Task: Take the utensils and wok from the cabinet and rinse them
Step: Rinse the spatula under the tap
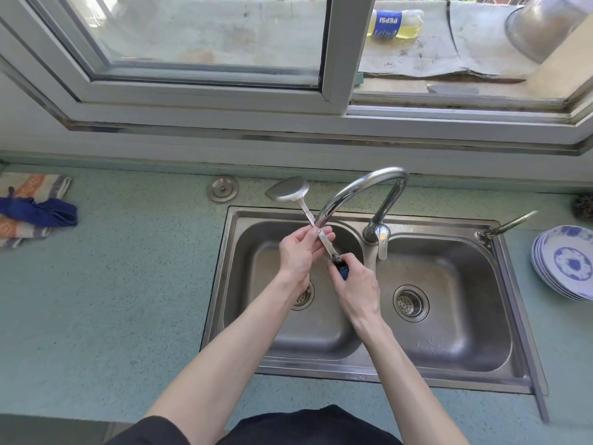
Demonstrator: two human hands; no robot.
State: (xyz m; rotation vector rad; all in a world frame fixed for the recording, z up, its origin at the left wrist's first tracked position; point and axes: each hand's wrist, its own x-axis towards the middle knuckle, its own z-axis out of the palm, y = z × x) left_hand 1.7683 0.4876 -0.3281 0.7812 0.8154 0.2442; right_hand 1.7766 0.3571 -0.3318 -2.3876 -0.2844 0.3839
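Note:
A steel ladle with a dark blue grip is held slanted over the left basin of the double sink; its bowl points up and to the far left, above the counter edge. My right hand grips the blue handle end. My left hand closes around the metal shaft higher up, right under the mouth of the curved tap. Whether water runs is not clear. No wok is in view.
A stack of blue-patterned plates sits on the counter at the right. Cloths lie at the far left. A round steel cap is set in the counter behind the sink. On the ledge outside the window are a Pepsi bottle and a metal basin.

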